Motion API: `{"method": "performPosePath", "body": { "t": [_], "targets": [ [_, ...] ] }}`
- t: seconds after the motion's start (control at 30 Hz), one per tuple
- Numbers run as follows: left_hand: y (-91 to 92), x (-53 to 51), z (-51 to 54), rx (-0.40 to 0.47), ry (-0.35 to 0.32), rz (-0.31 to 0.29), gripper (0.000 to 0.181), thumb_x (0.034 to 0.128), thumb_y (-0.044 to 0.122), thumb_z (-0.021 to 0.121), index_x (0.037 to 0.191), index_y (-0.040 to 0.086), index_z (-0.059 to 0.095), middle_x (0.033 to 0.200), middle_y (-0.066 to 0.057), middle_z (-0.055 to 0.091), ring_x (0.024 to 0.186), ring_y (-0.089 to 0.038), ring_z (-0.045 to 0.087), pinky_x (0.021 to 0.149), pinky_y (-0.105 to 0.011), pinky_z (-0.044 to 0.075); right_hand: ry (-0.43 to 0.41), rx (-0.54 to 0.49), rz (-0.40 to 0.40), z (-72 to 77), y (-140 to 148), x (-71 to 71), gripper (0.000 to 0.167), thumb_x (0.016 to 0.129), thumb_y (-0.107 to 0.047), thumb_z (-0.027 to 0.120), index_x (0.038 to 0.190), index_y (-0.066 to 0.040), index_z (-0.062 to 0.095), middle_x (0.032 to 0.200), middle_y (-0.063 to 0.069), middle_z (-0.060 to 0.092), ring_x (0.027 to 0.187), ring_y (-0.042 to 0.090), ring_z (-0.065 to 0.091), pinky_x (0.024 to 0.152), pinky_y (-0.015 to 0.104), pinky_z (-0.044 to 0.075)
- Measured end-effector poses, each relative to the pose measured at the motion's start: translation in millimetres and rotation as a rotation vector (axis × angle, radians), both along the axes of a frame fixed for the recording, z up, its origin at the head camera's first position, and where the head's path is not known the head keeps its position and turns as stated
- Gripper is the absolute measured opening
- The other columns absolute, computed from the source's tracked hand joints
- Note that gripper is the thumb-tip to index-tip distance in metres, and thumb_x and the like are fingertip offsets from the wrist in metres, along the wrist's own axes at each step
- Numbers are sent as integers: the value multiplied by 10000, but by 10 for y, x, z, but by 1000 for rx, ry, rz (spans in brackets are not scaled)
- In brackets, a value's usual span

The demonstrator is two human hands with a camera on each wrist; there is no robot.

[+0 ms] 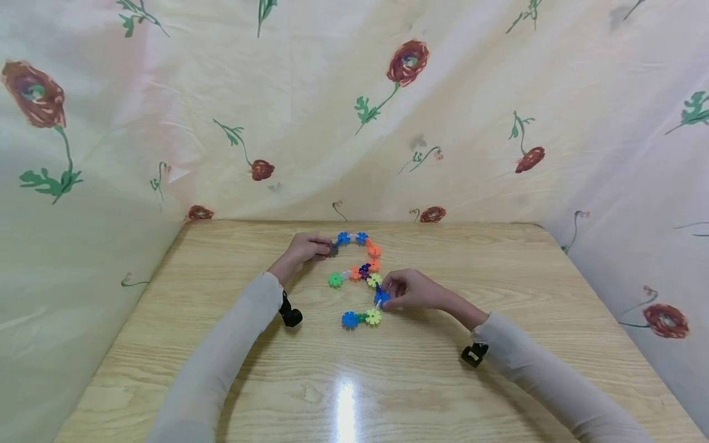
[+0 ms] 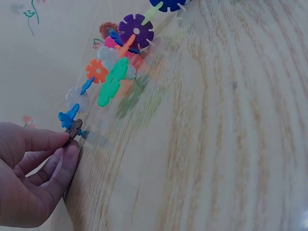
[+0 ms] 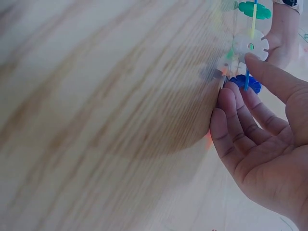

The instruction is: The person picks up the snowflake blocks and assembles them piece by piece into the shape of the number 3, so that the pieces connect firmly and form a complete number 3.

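Observation:
Toothed plastic discs in several colours are slotted together in a curved chain on the wooden table, shaped like a figure 3. At its upper left end my left hand (image 1: 304, 248) pinches a brown disc (image 2: 73, 132) between thumb and fingers. Beside it are blue discs (image 1: 343, 238), and orange discs (image 1: 374, 250) follow on the right. A green disc (image 1: 335, 279) ends the middle arm. My right hand (image 1: 416, 290) holds a blue disc (image 1: 381, 297) on the lower curve. In the right wrist view, a white disc (image 3: 256, 45) stands by my thumb.
The wooden table (image 1: 432, 381) reaches back to a flower-patterned cloth (image 1: 310, 123), which also hangs at both sides. A black wrist camera (image 1: 290, 315) is strapped to my left wrist, another camera (image 1: 474, 355) to my right. A bright reflection lies near the front.

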State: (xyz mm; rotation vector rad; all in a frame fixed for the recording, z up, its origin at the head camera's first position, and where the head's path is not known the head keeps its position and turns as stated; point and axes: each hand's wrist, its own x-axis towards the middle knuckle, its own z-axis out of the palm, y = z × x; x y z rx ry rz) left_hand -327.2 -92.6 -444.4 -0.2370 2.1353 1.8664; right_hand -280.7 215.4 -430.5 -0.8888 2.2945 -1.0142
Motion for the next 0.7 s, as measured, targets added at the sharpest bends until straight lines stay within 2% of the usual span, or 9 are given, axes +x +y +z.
{"method": "performPosePath", "body": {
  "t": [0.43,0.7],
  "targets": [
    [-35,-30,-35,-11,-8,-18,350,996,26,629,1344,-2,646,1395,-202,617,1111,-263,702,923,-313,604,7,-16,10,-7,-1,7,275,884,-136,802,1106,-31,681,847,54,676,739,129,604,651,214,516],
    [-41,-12,-39,2,-6,-12,354,998,37,629,1349,-10,638,1394,-211,610,1060,-227,710,927,-316,604,7,-9,13,-11,-1,3,286,884,-147,804,1117,-35,682,848,51,679,737,122,603,653,214,518]
  ]
}}
